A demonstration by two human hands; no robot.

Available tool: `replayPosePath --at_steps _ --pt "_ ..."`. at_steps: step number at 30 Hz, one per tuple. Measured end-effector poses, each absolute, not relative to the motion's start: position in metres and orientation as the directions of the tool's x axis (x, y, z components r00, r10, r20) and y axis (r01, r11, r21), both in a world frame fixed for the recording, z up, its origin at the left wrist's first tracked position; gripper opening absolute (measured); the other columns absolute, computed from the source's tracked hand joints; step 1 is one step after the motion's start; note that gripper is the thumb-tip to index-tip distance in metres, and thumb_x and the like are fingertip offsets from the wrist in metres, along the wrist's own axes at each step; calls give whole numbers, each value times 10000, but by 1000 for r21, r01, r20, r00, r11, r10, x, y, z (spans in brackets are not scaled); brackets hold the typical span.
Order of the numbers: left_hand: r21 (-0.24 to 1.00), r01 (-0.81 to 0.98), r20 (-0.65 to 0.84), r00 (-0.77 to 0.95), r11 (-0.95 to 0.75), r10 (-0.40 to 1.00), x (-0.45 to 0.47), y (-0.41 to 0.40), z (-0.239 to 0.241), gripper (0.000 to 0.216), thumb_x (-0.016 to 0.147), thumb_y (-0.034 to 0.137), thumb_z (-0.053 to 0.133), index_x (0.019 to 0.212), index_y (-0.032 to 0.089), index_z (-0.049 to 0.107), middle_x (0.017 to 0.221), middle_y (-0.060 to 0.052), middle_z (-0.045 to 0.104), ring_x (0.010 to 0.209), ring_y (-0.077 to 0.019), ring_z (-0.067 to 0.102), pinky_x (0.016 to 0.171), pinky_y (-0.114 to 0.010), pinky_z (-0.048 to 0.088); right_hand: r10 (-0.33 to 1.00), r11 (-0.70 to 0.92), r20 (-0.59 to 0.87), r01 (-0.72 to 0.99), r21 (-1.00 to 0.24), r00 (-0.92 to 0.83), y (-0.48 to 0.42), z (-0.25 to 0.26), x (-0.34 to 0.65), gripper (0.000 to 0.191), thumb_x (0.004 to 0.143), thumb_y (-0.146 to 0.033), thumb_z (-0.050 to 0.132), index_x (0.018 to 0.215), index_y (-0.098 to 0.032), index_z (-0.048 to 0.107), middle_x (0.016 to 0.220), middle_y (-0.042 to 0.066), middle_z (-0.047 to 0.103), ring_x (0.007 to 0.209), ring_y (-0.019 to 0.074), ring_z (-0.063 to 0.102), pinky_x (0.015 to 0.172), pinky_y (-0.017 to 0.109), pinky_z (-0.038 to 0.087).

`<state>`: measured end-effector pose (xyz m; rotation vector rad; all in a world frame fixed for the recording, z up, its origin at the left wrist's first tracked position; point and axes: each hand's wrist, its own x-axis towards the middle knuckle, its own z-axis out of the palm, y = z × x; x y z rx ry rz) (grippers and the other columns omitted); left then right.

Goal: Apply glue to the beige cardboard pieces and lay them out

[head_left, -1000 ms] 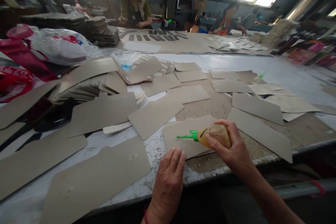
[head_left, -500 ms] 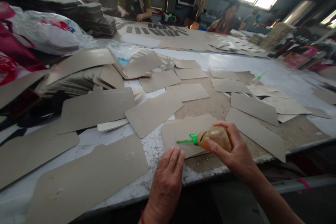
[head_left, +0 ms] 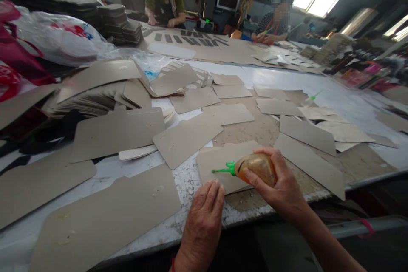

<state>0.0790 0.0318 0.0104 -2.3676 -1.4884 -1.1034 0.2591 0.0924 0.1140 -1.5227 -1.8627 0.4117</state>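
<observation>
My right hand (head_left: 280, 182) is wrapped round a squeeze glue bottle (head_left: 256, 169) with amber contents and a green nozzle. The bottle is tipped sideways, its tip pointing left over a grey-beige sheet piece (head_left: 207, 159) near the table's front edge. Just below the tip, my left hand (head_left: 204, 216) rests with fingers stretched out side by side, fingertips at the front edge of that piece; its thumb is hidden. Left of my hands lies a larger sheet piece (head_left: 121, 208) with small shiny spots at two places.
Similar flat pieces (head_left: 188, 136) cover much of the worktable (head_left: 191, 187). A fanned stack (head_left: 92, 97) stands at left beside a plastic bag (head_left: 60, 34). Another green-tipped bottle (head_left: 310, 100) lies farther right. Two people (head_left: 164, 2) work across the table; dark stacks (head_left: 117, 25) stand behind.
My right hand and the bottle have shifted slightly left, with the nozzle tip still over the same piece. My left hand stays put. The far-right person's arms have come down.
</observation>
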Motion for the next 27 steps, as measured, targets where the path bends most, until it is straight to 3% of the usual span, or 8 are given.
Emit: replayPosePath --at_steps 10,20,27 --pt "269 821 643 237 -504 728 80 32 8 401 864 -23 450 1216 86 609 1240 -119 648 1204 -257 549 962 -417 549 913 318 393 785 -531 -104 92 119 264 363 844 -402 658 1127 -240 499 1024 55 561 879 210 598 821 349 500" --pt "260 826 657 229 -500 719 79 32 10 362 888 3 445 1193 87 621 1215 -110 666 1174 -254 577 945 -404 560 926 338 344 751 -567 -156 91 120 256 351 852 -380 649 1133 -251 483 996 41 580 836 195 617 786 323 512" --pt "252 829 662 229 -500 714 79 34 12 373 891 -2 420 1190 91 623 1208 -105 670 1159 -253 592 934 -402 566 906 355 392 792 -498 -159 92 123 261 344 844 -369 650 1119 -242 487 1004 56 566 841 205 604 784 335 512"
